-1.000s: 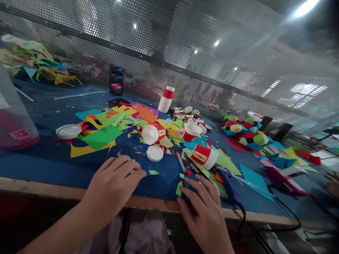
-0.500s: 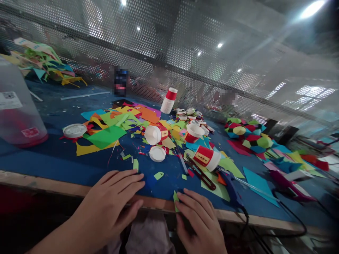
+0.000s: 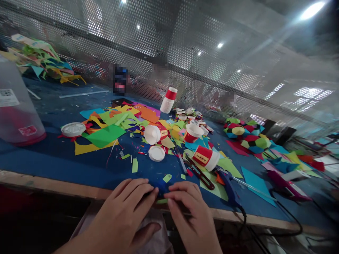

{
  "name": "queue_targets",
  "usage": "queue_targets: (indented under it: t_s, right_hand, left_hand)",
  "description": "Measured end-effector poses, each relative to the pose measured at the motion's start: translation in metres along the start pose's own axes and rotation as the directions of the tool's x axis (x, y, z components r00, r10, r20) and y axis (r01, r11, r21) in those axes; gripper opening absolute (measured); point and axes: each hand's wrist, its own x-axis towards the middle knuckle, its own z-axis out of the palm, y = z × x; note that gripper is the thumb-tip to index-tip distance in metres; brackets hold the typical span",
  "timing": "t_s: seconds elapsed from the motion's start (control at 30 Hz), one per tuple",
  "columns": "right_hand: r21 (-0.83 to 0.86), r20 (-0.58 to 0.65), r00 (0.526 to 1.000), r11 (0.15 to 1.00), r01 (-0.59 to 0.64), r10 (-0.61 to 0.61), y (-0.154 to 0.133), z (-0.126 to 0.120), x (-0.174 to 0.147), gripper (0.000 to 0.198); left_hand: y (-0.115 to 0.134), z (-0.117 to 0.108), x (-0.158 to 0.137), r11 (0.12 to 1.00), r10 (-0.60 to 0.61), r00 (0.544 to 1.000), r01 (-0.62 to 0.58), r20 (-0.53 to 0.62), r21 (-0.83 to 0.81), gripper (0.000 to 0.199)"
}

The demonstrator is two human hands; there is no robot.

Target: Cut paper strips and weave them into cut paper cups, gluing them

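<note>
My left hand (image 3: pixel 135 208) rests over the table's front edge, its fingers stretched out and thumb apart, with nothing visible in it. My right hand (image 3: pixel 189 208) is bent close beside it, thumb and index fingertips together on a small strip of green paper (image 3: pixel 162 201). The strip points towards my left fingertips; whether they touch it I cannot tell. Just beyond both hands lies a small green paper piece with a pointed end (image 3: pixel 167 178). A pale green paper rectangle (image 3: pixel 135 165) lies farther off, beyond my left hand.
Red-and-white paper cups (image 3: pixel 203 157) and a white lid (image 3: pixel 156 153) lie among coloured paper scraps (image 3: pixel 106 135). A dark red craft knife (image 3: pixel 202 176) and a blue glue gun (image 3: pixel 230 187) with its cable are at right. A translucent container (image 3: pixel 18 106) stands left; a mesh panel (image 3: pixel 148 42) rises behind.
My left hand has moved right, so both hands are now close together. The green strip has swung from upright to nearly level. The small pointed green piece has shifted slightly right.
</note>
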Motion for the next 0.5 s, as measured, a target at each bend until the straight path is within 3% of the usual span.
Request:
queue_targets:
  t_s: [0.17, 0.3, 0.5]
  right_hand:
    - [-0.059, -0.043, 0.995, 0.994, -0.094, 0.091, 0.001, 0.02, 0.013, 0.018]
    - [-0.089, -0.064, 0.991, 0.988, -0.126, 0.121, 0.004, 0.026, 0.012, 0.018]
    - [-0.183, -0.083, 0.993, 0.978, -0.099, 0.085, 0.0, 0.032, 0.008, 0.017]
  left_hand:
    - [-0.007, -0.005, 0.0, 0.999, -0.013, 0.997, 0.01, -0.082, -0.046, 0.024]
    - [-0.012, -0.005, 0.001, 0.996, 0.087, 0.993, -0.087, -0.077, 0.004, 0.026]
    - [-0.009, -0.001, 0.0, 0.995, 0.094, 0.993, -0.09, -0.077, 0.051, 0.026]
